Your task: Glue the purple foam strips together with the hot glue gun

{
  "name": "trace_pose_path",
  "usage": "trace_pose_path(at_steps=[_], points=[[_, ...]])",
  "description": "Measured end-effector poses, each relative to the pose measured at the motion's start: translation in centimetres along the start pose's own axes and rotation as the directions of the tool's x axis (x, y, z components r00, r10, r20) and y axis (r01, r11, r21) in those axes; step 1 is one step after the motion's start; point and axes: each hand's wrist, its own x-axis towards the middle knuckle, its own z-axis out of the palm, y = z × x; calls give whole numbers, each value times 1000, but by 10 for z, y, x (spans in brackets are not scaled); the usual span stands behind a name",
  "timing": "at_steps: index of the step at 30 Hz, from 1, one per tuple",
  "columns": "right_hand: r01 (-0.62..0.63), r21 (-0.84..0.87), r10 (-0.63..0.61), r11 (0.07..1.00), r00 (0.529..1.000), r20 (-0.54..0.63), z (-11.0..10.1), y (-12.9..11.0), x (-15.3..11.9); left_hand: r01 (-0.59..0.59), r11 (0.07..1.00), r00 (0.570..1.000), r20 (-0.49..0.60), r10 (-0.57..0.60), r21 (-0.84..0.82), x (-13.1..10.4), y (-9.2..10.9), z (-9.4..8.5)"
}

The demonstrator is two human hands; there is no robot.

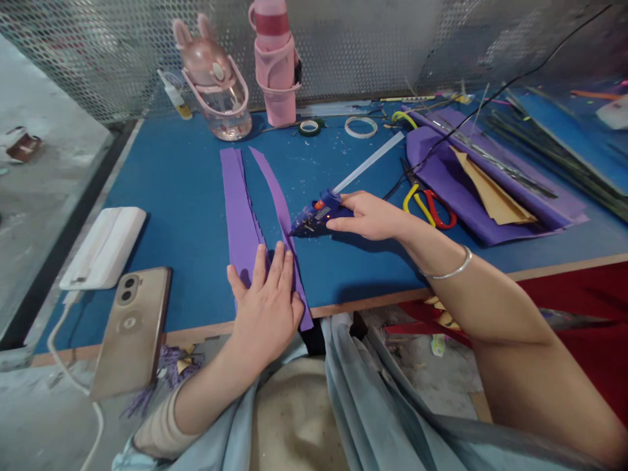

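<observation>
Right hand holding glue gun, left hand on purple strips, blue tabletop

"Where is this single view looking from?"
"The camera is sitting on the person's head, facing forward and down over the table."
"And how near is it standing?"
"Near: the left hand and the right hand are showing around the middle, the clothes are filling the bottom, and the mesh wall is running across the top, farther off."

No readable text anywhere.
</observation>
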Motion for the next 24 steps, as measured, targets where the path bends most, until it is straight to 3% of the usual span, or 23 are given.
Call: trace_pose_path(at_steps=[15,21,24], points=[[23,-36,-23,999,1000,-5,-1,-2,-1,1,1000,1000,29,-1,27,6,2,-4],[25,-36,-25,999,1000,0,-1,1,-1,-62,997,998,-5,62,39,28,-15,-13],[16,4,-17,1000,999,27,-1,2,-4,-117,992,993,-3,117,39,28,-21,-15]])
